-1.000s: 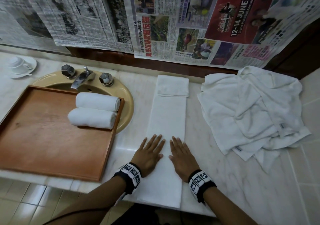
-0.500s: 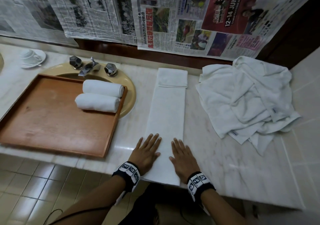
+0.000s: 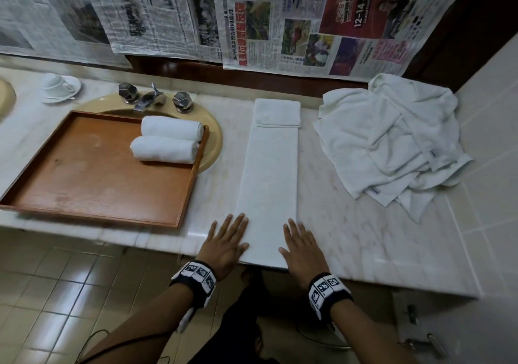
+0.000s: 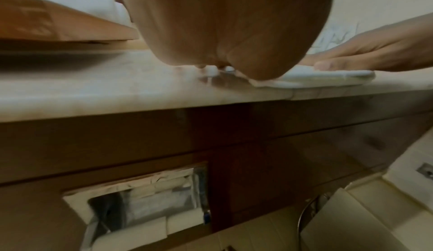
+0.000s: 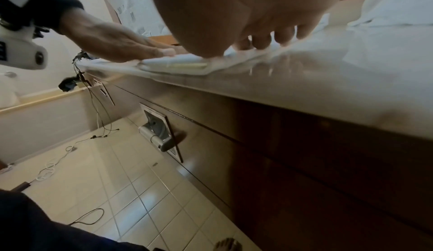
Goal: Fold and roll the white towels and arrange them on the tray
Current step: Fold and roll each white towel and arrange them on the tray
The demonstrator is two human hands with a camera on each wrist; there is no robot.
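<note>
A white towel (image 3: 269, 173), folded into a long narrow strip, lies on the marble counter (image 3: 350, 237), its far end folded back. My left hand (image 3: 228, 240) lies flat on the strip's near left edge. Flat on the near right edge is my right hand (image 3: 301, 247). Both have straight fingers and grip nothing. The strip's layered near end (image 4: 314, 78) sits at the counter's front edge, also seen in the right wrist view as towel end (image 5: 178, 66). Two rolled white towels (image 3: 168, 139) lie side by side in the far right corner of the wooden tray (image 3: 84, 184).
A heap of loose white towels (image 3: 392, 142) fills the counter's right side. The tray rests partly over a beige sink (image 3: 215, 145) with a chrome tap (image 3: 150, 99). A cup and saucer (image 3: 59, 86) stand far left. Newspaper (image 3: 252, 13) covers the wall behind.
Both hands have slid toward me along the strip to its near end and spread out to its two side edges. The towel's near end no longer hangs over the counter edge.
</note>
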